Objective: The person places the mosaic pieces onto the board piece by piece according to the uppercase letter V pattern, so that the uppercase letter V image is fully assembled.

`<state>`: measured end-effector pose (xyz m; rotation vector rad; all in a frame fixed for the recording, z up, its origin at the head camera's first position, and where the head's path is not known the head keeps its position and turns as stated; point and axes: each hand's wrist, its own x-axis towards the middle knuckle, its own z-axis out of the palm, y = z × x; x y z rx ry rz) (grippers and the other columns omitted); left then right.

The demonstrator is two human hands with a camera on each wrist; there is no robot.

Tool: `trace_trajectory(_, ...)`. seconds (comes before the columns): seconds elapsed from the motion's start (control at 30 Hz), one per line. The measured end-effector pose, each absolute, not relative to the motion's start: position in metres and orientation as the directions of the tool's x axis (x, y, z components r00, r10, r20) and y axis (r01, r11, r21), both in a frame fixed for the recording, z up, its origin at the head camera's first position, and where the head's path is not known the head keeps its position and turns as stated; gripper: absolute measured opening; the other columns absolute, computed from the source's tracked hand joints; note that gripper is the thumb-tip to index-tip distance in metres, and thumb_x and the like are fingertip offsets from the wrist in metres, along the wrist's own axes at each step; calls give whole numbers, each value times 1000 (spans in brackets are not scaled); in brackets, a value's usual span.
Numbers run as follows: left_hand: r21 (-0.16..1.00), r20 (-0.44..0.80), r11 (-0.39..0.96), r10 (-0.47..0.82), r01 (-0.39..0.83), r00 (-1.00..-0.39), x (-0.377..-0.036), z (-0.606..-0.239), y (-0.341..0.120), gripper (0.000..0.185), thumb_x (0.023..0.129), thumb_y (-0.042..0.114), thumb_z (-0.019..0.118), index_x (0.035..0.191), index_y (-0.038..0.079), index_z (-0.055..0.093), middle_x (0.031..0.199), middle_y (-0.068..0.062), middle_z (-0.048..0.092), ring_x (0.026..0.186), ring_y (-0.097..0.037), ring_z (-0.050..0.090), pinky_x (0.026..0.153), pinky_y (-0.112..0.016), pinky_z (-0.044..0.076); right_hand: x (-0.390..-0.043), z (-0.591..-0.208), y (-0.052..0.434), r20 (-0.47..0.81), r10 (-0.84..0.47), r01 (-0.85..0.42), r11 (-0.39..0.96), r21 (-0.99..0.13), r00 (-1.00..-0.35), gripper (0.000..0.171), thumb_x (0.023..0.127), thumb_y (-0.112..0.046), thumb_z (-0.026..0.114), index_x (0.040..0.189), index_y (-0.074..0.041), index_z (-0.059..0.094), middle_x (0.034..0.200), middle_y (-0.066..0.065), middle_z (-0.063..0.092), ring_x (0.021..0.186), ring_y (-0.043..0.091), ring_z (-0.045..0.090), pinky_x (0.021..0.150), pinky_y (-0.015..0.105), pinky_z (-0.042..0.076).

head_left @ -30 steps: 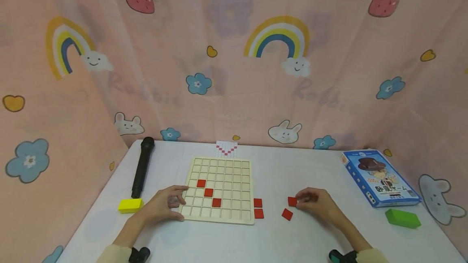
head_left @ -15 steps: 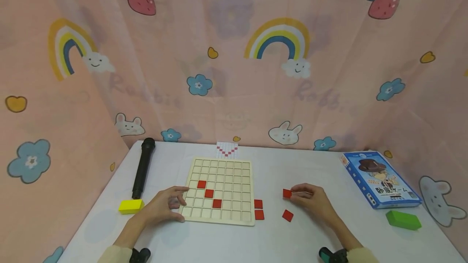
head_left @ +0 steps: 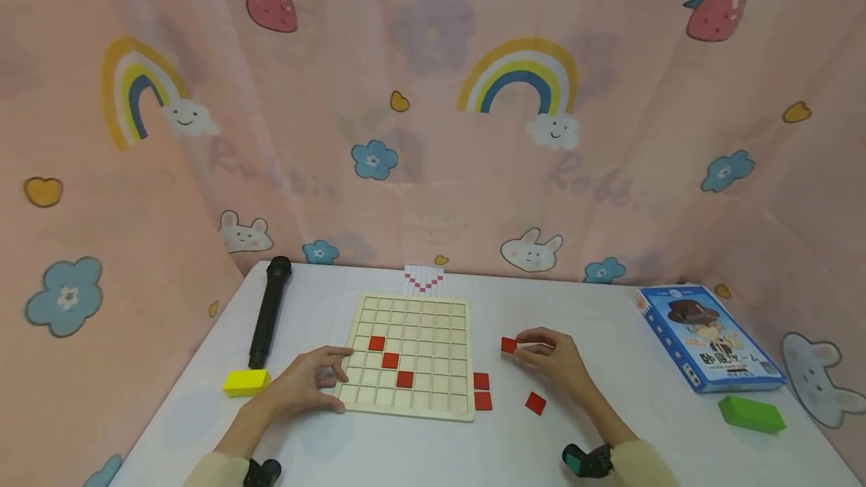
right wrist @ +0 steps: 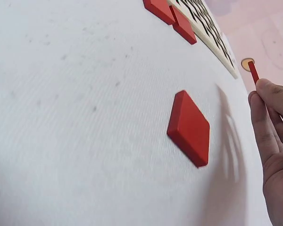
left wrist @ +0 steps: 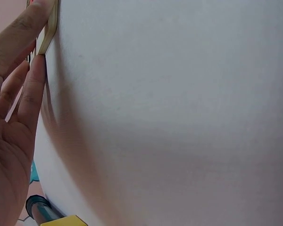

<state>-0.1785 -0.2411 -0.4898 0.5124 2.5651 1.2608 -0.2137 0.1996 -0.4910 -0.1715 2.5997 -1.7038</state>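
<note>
Print on blue box (head_left: 709,337) unreadable (too small); white table (head_left: 582,307), pink cartoon curtain (head_left: 433,111). Right hand (head_left: 555,363) pinches red tile (head_left: 509,345); left hand (head_left: 307,382), fingers loosely spread, steadies wooden board (head_left: 413,355).

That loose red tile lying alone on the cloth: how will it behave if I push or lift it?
The loose red tile looks flat, stiff and thin, so it should slide, not roll or tip. Probably light. Its low edge may be hard to pinch off the tablecloth.

The board (head_left: 411,357) is lying in the middle of the table (head_left: 582,449). Three tiles (head_left: 390,359) are sitting in it. Two tiles (head_left: 482,390) are lying just right of it. The microphone (head_left: 269,311) is lying to its left. The box (head_left: 707,337) is lying far right.
</note>
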Motion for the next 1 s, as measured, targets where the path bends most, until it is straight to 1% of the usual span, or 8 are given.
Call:
trace_trajectory(0.23,794,-46,570,405,213,-913,-178,-488,-240,34,62,20,89,82,15,63,140,-13,47,129,-43,40,87,-24,55,-223,-493,173,14,-71,-40,378,-925,-997,31,84,-10,73,113,-2,64,111,13,65,97,25,66,85,26,57)
trace_trajectory(0.33,788,-56,580,399,205,-915,-178,-487,-239,34,62,20,89,82,16,63,140,-12,47,130,-41,40,88,-23,55,-227,-494,162,12,-80,-41,360,-932,-997,31,84,-8,73,113,-1,64,112,14,64,99,26,66,86,28,57)
trace_trajectory(0.43,787,-63,586,388,193,-920,-177,-486,-238,33,62,20,89,82,16,63,140,-10,48,129,-40,41,89,-24,55,-230,-494,152,5,-70,-28,339,-940,-998,30,84,-6,73,112,-3,65,112,12,64,97,25,66,85,28,58)
trace_trajectory(0.63,787,-64,588,378,186,-924,-179,-484,-238,34,62,18,90,82,15,63,139,-10,50,128,-40,42,88,-26,55,-240,-492,127,56,-89,-84,355,-931,-994,28,82,-6,75,109,-3,66,108,11,66,91,22,68,83,26,58)
trace_trajectory(0.83,787,-70,588,385,186,-920,-180,-485,-238,34,62,19,90,82,16,63,138,-10,51,128,-39,43,88,-25,55,-247,-491,102,81,-127,-117,312,-943,-989,27,80,-5,76,104,-1,67,102,10,67,84,20,69,78,24,58)
trace_trajectory(1.0,789,-74,587,384,181,-920,-181,-485,-237,34,62,19,89,83,15,63,138,-11,51,128,-40,43,88,-26,55,-250,-493,83,88,-152,-127,266,-956,-984,26,79,-3,76,103,-1,67,101,11,67,83,21,69,77,25,58)
